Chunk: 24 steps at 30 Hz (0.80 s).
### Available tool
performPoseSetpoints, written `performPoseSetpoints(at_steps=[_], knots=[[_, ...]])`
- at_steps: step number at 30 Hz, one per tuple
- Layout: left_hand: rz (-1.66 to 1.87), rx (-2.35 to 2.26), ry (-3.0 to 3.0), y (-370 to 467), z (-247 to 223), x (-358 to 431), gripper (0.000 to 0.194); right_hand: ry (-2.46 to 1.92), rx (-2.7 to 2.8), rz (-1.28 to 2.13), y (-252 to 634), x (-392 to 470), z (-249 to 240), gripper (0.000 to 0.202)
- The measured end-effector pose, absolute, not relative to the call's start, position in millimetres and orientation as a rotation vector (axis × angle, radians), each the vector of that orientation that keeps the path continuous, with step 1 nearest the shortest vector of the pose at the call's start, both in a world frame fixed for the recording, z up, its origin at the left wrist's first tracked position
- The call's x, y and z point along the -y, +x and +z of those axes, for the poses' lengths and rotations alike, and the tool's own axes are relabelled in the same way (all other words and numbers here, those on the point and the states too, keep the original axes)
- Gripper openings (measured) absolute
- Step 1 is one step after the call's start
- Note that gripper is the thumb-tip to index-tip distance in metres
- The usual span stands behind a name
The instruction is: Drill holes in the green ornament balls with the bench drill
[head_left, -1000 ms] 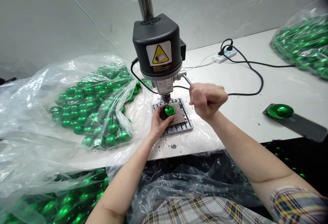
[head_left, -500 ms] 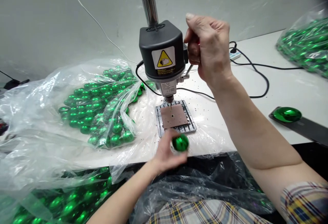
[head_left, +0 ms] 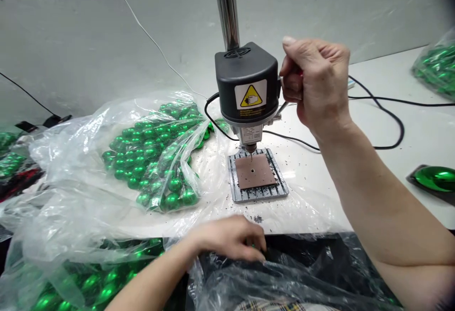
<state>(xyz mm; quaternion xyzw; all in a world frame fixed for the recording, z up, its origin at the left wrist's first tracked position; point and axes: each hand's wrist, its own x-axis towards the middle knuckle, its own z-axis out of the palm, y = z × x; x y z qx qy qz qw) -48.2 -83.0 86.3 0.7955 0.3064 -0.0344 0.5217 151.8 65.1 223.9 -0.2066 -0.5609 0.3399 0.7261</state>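
My right hand [head_left: 318, 81] is closed round the red-ended lever of a black drill press [head_left: 247, 83], at the machine's right side. Below the drill bit, a brown square pad [head_left: 256, 171] with a small hole lies on the grooved metal base [head_left: 259, 193], among dark shavings. Nothing sits on the pad. My left hand [head_left: 234, 237] is over the table's front edge, above clear plastic film [head_left: 277, 273]; its fingers curl round a green ball that shows only as a sliver between them.
Shiny green balls [head_left: 142, 150] fill a clear bag left of the drill. More green balls [head_left: 95, 285] lie in plastic at the lower left. A large green shiny piece [head_left: 435, 178] is at the right, another bag [head_left: 437, 69] behind it. A black cable [head_left: 400, 126] loops across the table.
My left hand has moved down and toward me with the green ball, from in front of the base to over the plastic film. The view has shifted; my right hand stays on the lever.
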Motion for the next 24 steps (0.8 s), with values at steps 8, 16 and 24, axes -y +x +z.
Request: performPoseSetpoints(at_steps=[8,16,24], knots=[[0.705,-1.987,1.903,-115,89,-127,0.023,-0.418,1.291,0.734,155,-70,220,0.045],[0.517,-2.192,2.022,-129,63,-170,0.035,-0.443,1.288,0.74,154,-67,222,0.046],[1.12,-1.833,1.784,-134,80,-127,0.048,-0.432,1.311,0.743,155,-72,220,0.051]])
